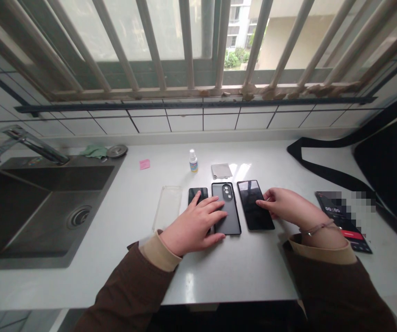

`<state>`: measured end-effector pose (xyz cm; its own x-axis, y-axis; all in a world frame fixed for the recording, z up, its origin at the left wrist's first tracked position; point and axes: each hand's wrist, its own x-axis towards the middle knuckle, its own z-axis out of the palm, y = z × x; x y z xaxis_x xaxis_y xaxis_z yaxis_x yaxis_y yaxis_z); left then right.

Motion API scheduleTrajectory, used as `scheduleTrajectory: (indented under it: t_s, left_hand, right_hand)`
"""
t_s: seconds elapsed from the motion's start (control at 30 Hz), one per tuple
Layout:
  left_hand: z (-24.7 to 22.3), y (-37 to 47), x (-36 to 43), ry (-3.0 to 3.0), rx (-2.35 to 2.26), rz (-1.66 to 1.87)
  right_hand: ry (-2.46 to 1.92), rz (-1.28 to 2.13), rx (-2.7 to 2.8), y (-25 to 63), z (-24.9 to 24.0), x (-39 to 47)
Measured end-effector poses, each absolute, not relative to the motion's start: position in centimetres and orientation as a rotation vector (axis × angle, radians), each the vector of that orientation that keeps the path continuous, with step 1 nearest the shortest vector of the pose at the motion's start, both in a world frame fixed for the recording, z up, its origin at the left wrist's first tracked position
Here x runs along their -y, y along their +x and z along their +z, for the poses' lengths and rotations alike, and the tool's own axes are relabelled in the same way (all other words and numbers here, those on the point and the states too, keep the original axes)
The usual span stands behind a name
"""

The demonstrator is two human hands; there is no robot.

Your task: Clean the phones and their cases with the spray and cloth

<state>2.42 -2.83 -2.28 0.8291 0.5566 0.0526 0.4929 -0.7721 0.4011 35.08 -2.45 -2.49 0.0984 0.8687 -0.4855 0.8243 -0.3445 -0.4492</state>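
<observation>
My left hand (201, 221) lies flat with its fingers spread across a dark phone (194, 192) and a black phone case (231, 216) with a camera cutout. It covers much of that dark phone. My right hand (278, 203) grips the right edge of another black phone (254, 207), thumb on the screen and fingers at its side. This phone lies on the counter, screen up, just right of the black case. Left of the dark phone rests a clear phone case (168, 206). Behind the row are a small spray bottle (193, 162) and a folded grey cloth (221, 171).
A sink (91, 184) with a faucet (39, 147) fills the left side. A pink sticky note (144, 164) lies on the white counter (115, 281). To the right are a phone showing a timer (351, 235) and a black bag (388, 157) with a strap.
</observation>
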Motion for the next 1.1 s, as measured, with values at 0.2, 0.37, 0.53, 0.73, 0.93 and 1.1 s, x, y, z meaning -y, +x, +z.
scheduleTrajectory:
  t_s: [0.2, 0.37, 0.53, 0.73, 0.93, 1.1]
  left_hand:
    - [-2.4, 2.5, 2.9, 2.635, -0.789, 0.241]
    - [-2.4, 2.5, 2.9, 2.637, -0.795, 0.227]
    - [-2.3, 2.5, 3.0, 2.640, -0.789, 0.239]
    - [-1.3, 1.9, 2.2, 2.593, -0.780, 0.472]
    - [0.5, 0.2, 0.9, 2.490, -1.103, 0.848]
    - [3.1, -0.7, -1.1, 2.480, -1.294, 0.981]
  right_hand:
    - [-2.314, 1.056, 1.691, 34.7, -2.3, 2.6]
    - [-2.279, 1.026, 1.630, 34.8, -2.8, 2.8]
    - [-2.304, 0.912, 1.668, 34.7, -2.5, 2.9]
    - [-2.208, 0.450, 1.713, 32.7, -0.3, 2.3]
    - [-2.013, 0.295, 1.918, 29.2, 1.1, 1.2]
    - [-1.912, 0.165, 2.124, 27.5, 2.3, -1.2]
